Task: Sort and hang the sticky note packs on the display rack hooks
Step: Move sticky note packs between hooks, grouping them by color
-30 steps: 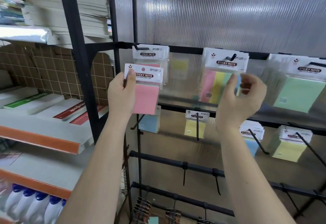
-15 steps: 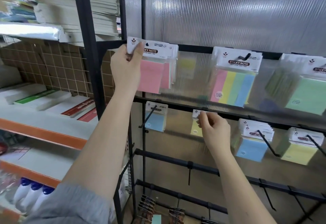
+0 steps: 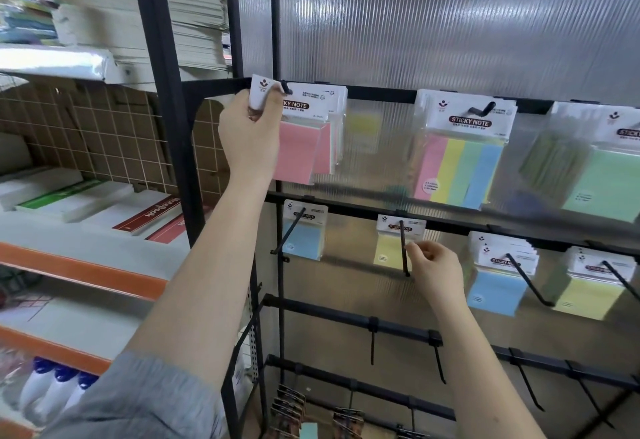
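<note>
Black display rack [image 3: 381, 94] w/ hooked sticky note packs. Pink sticky note pack [image 3: 298, 148] at top-left hook [image 3: 284, 87], header card pinched by left hand [image 3: 251, 134]. Right hand [image 3: 436, 270], fingers curled, pinches mid-row hook [image 3: 404, 248] in front of yellow pack [image 3: 388, 251].

You have a pink sticky note pack [image 3: 300, 148] with a white header card on the black rack [image 3: 166, 127]. To its right hangs a pack striped pink, yellow, green and blue [image 3: 459, 172], then a pale green pack [image 3: 602, 186] at the far right. On the row below, you see a light blue pack [image 3: 303, 239], a yellow one [image 3: 389, 251], another blue [image 3: 495, 293] and another yellow [image 3: 581, 300]. Behind them is a ribbed, translucent grey panel [image 3: 450, 23]. At left, the shelves have orange edges [image 3: 83, 274], and the bottles [image 3: 52, 393] are white with blue caps.
</note>
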`<move>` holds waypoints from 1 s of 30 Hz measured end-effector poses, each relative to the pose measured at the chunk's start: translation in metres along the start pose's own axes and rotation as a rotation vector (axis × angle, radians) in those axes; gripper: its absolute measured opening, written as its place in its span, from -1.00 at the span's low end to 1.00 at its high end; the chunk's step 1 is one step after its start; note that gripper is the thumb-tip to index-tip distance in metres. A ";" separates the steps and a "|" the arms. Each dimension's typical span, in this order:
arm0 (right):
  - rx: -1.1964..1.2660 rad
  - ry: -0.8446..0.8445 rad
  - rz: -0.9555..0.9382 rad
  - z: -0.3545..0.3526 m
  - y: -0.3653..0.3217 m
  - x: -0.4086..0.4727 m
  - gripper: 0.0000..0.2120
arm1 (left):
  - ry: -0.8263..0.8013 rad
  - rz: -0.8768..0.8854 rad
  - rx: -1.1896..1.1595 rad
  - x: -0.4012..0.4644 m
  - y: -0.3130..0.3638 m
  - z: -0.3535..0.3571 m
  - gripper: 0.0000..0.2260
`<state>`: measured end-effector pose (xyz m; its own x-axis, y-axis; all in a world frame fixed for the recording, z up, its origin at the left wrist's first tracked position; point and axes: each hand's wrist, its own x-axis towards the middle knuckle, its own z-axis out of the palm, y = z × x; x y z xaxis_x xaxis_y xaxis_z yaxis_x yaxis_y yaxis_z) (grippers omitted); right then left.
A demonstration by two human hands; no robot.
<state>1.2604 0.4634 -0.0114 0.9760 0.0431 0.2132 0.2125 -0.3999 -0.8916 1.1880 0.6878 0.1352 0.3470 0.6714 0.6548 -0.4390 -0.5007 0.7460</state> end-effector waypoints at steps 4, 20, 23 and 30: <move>0.003 0.017 0.050 0.003 0.006 0.008 -0.79 | -0.038 -0.019 0.044 0.005 -0.008 0.008 -0.78; -0.020 0.090 0.193 0.021 0.017 0.046 -0.56 | 0.017 -0.010 0.279 0.025 -0.028 0.041 -0.79; -0.055 0.063 0.197 0.023 0.014 0.054 -0.50 | 0.022 -0.008 0.278 0.023 -0.033 0.039 -0.79; -0.041 0.053 0.273 0.028 0.017 0.066 -0.55 | -0.005 -0.079 0.342 0.012 -0.038 0.031 -0.62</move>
<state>1.3299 0.4847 -0.0238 0.9929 -0.1188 -0.0116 -0.0617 -0.4273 -0.9020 1.2350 0.6979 0.1186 0.3730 0.7136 0.5930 -0.1077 -0.6016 0.7915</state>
